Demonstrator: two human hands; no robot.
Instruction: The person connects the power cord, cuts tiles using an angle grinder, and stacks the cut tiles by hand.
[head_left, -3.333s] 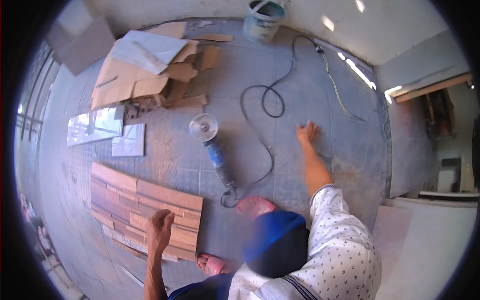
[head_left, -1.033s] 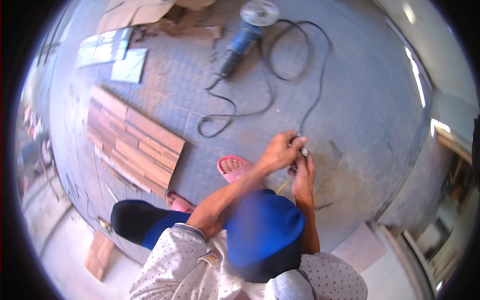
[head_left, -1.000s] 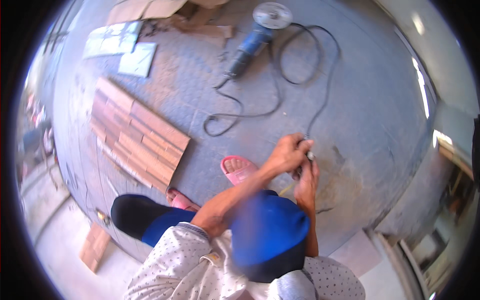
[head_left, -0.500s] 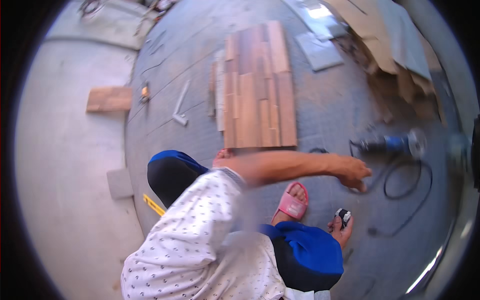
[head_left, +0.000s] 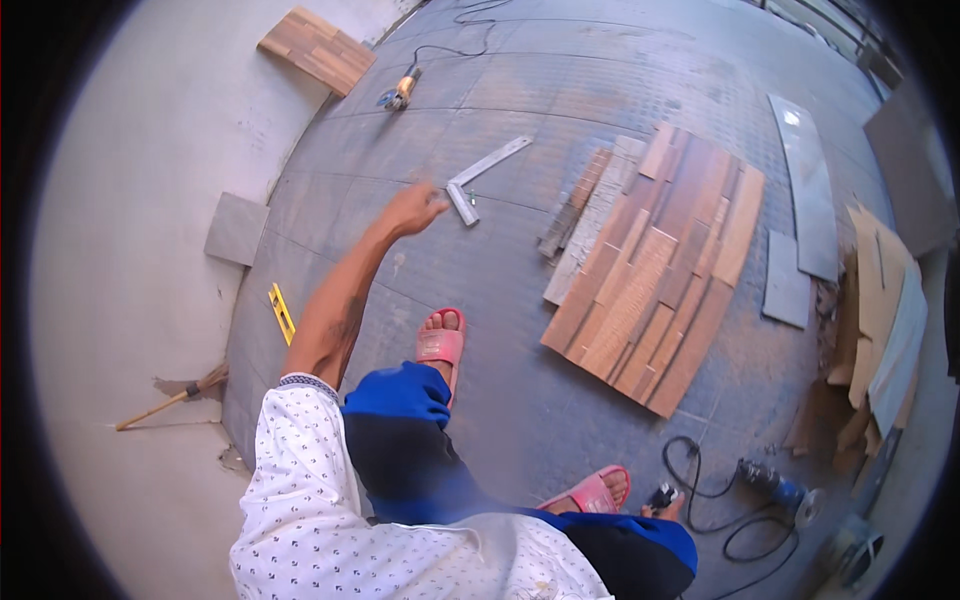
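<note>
My left hand (head_left: 414,208) reaches over the floor beside a silver metal square (head_left: 483,166); its fingers are curled and blurred. Low beside my knee, my right hand (head_left: 672,510) is closed on a black-and-white plug (head_left: 661,495), partly hidden by my blue-and-black trouser leg. A blue angle grinder (head_left: 775,485) lies to its right among looped black cord (head_left: 700,486). A wood-patterned panel (head_left: 652,270) lies ahead-right, on or against narrower strips (head_left: 590,215). A yellow spirit level (head_left: 282,312) rests left of my forearm.
Cardboard sheets (head_left: 865,300) and grey tiles (head_left: 805,190) border the right. A yellow power tool (head_left: 402,92) with cord sits far ahead. A wood-look piece (head_left: 315,50), grey tile (head_left: 236,230) and broom (head_left: 160,410) are along the left wall (head_left: 130,220).
My view has swung left. My left hand has let go of the plug and cord and now reaches out ahead-left; my right hand keeps the plug low by my knee.
</note>
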